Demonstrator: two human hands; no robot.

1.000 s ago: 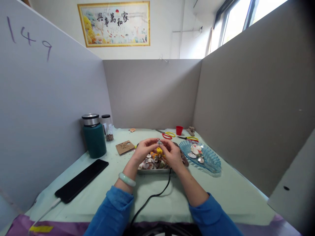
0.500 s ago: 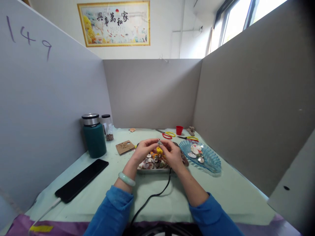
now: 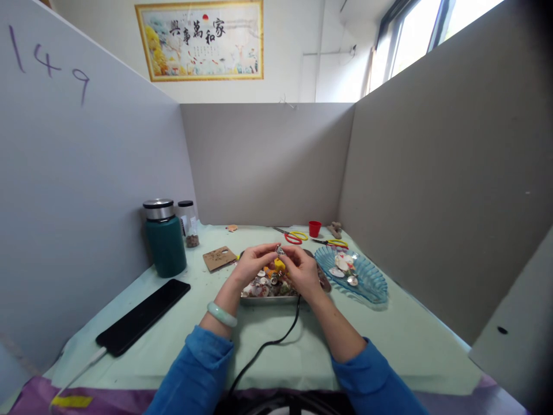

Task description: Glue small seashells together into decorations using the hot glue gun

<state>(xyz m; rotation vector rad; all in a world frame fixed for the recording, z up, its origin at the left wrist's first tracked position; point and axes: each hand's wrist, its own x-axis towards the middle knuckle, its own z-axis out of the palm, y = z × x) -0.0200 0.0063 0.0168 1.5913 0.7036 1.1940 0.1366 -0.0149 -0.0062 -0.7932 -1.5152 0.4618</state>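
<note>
The small piece (image 3: pixel 280 251) held between the left hand (image 3: pixel 254 264) and the right hand (image 3: pixel 304 272) was too small to be identified. Both hands covered part of the tray (image 3: pixel 270 301). The blue sleeves (image 3: pixel 195 366) were cut by the lower edge, the window (image 3: pixel 417 34) by the upper edge. The smallest writing on the wall picture (image 3: pixel 203 41) could not be read.

Surface finishes, observed
Tray (image 3: pixel 271 301) is showing a metallic rim; ribbed dish (image 3: pixel 370 279) is gleaming, translucent; flask body (image 3: pixel 166 248) is looking matt.
</note>
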